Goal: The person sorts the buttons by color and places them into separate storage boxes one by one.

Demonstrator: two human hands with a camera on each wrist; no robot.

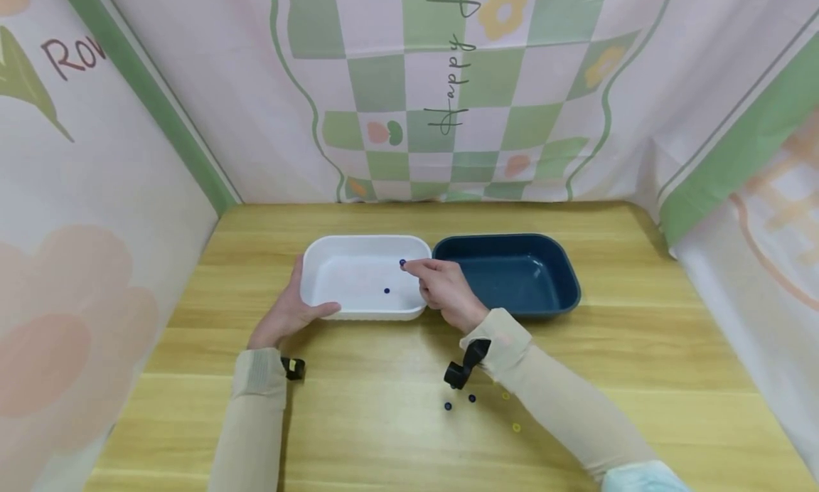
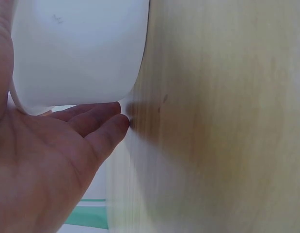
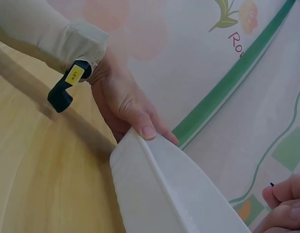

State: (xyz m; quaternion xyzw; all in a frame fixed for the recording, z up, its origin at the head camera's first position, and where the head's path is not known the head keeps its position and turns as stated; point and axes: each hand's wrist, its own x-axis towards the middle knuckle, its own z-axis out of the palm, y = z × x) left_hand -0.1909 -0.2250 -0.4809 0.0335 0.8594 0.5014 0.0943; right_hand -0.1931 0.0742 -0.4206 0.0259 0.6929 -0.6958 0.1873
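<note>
My left hand (image 1: 291,303) grips the left end of a white plastic basin (image 1: 365,241), thumb at the front rim and fingers along the outer end. In the left wrist view, the fingers (image 2: 108,133) lie against the basin's outside wall. Over the right part of this basin, my right hand (image 1: 448,289) pinches a small dark blue ring (image 1: 402,263) between thumb and forefinger. A sliver of that ring shows at the fingertips in the right wrist view. Another small dark blue piece (image 1: 387,291) lies on the basin's floor.
A dark teal basin (image 1: 569,293) stands right beside the white one, partly behind my right hand. Nearer me on the wooden table (image 1: 358,421) lie dark blue rings (image 1: 448,406) and yellow rings (image 1: 516,427), close to my right forearm. Patterned curtains (image 1: 435,87) hang behind and at both sides.
</note>
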